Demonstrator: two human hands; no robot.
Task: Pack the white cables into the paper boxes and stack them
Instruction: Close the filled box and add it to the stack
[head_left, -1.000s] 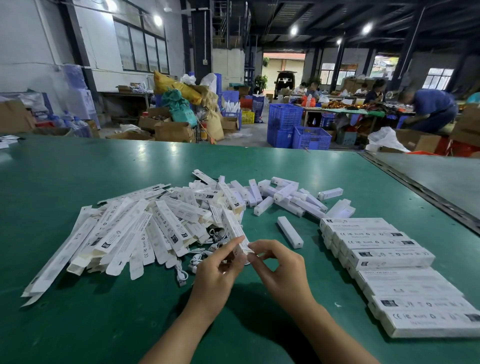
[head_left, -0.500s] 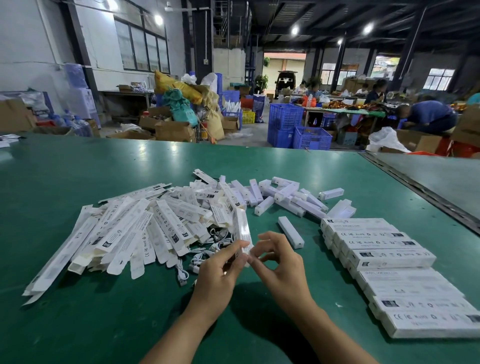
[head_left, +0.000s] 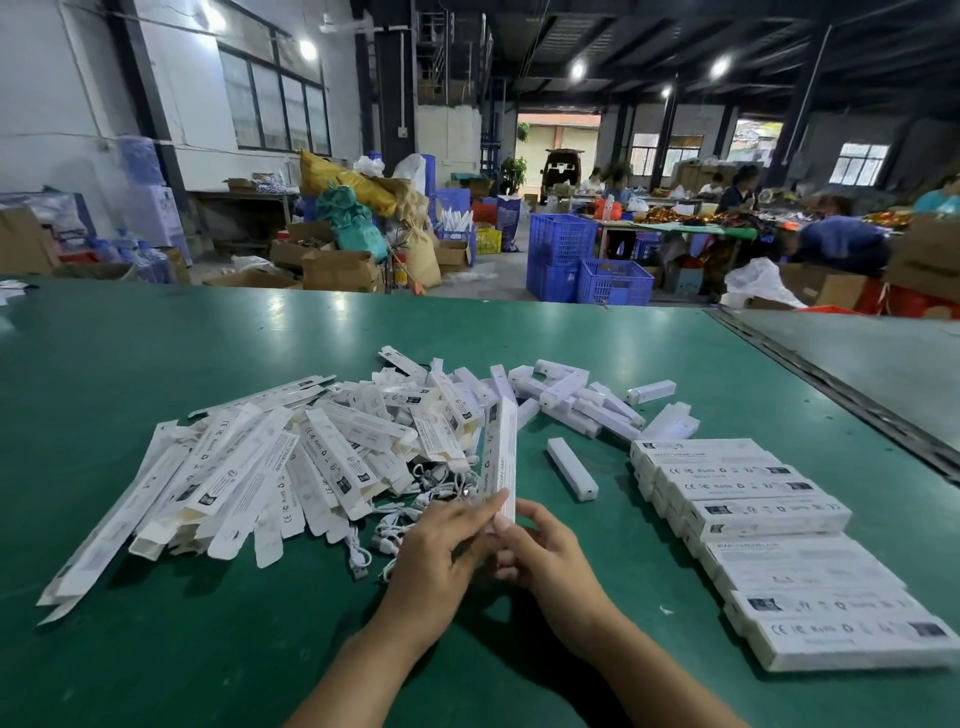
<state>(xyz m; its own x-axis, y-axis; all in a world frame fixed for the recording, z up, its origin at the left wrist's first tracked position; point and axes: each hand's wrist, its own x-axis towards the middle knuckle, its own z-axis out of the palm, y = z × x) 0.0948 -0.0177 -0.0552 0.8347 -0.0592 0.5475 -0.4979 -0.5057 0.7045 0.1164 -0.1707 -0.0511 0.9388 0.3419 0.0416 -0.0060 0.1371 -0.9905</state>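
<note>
1. The left hand (head_left: 441, 551) and the right hand (head_left: 550, 556) meet low over the green counter (head_left: 156, 649), both at the bottom end of one paper box (head_left: 501, 457).
2. That box is long and narrow, and it stands nearly upright with printed text running along its side; its top end rises in front of the pile behind it.
3. The left hand's fingers (head_left: 480, 514) lie stretched along the box's lower left face and pinch it from that side.
4. The right hand's fingers (head_left: 511, 558) are curled in at the box's lower end and hold it from the right (whether that end is open or closed is hidden by the hands).
5. The white cables (head_left: 431, 493) lie in a loose tangle on the counter just left of the held box, partly under the pile; a few plugs stick out toward the person.
6. To the left spreads a heap of flat boxes (head_left: 260, 467), unfolded and overlapping, fanned toward the counter's near left.
7. Beyond the hands lies a scatter of white bars (head_left: 571, 400), with one lying alone (head_left: 571, 467) just right of the held box.
8. On the right, packed boxes (head_left: 753, 519) sit in a stacked row that runs toward the near right corner.
9. Past the counter's far edge stand blue crates (head_left: 587, 260) on the floor.
</note>
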